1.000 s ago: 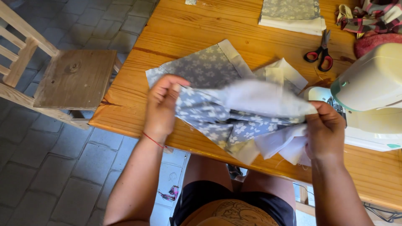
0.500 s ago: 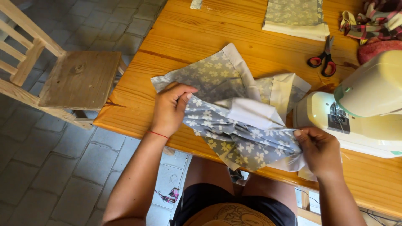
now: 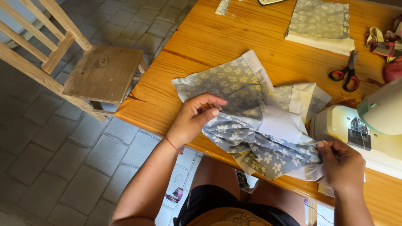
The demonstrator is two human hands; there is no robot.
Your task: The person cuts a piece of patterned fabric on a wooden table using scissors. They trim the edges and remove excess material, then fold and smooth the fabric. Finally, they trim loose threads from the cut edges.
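Right hand [image 3: 341, 165]: closed in a pinch on the right end of the grey flowered cloth [image 3: 255, 144], at the near edge of the table, just in front of the sewing machine.
Left hand [image 3: 196, 119]: fingers curled, the fingertips and thumb hold the left part of the same cloth; a thin red string is around the wrist.
Grey flowered cloth: bunched and stretched between the two hands, partly over the near edge of the wooden table [image 3: 234, 37]. A white lining shows in the middle of it.
Flat cloth piece [image 3: 228, 81]: same grey flower pattern with a pale border, it lies flat on the table under and behind the held cloth.
Sewing machine [image 3: 364, 125]: cream and pale green, it stands on the table at the right, just behind the right hand.
Scissors [image 3: 346, 75]: red handles, they lie on the table beyond the machine.
Folded cloth stack [image 3: 320, 25]: grey patterned on a cream layer, at the far side of the table.
Colourful scraps [image 3: 385, 44]: at the far right edge.
Wooden chair [image 3: 102, 73]: on the tiled floor, left of the table.
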